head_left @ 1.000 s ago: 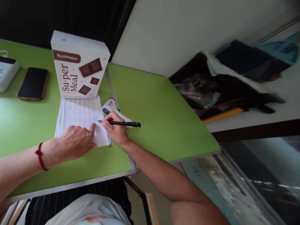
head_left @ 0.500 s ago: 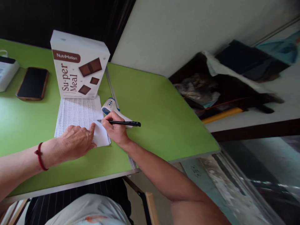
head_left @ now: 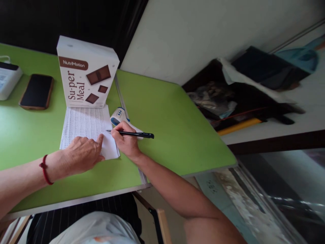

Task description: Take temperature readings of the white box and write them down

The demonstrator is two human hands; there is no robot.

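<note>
A black pen is gripped in my right hand, its tip at the right side of the written rows on a white sheet of paper. My left hand rests on the lower part of the sheet, index finger stretched out close to the pen tip, the other fingers loosely bent. A white and blue handheld thermometer lies just beyond my right hand, which partly hides its handle. At the top edge of the paper stands a white box printed with chocolate pieces.
On the left of the green table lie a dark phone and a white device with a cable. A seam runs across the tabletop. Right of the table, a cluttered dark shelf holds bags and cloths beside the wall.
The view has shifted very slightly. Both hands, the pen and the paper keep nearly the same places.
</note>
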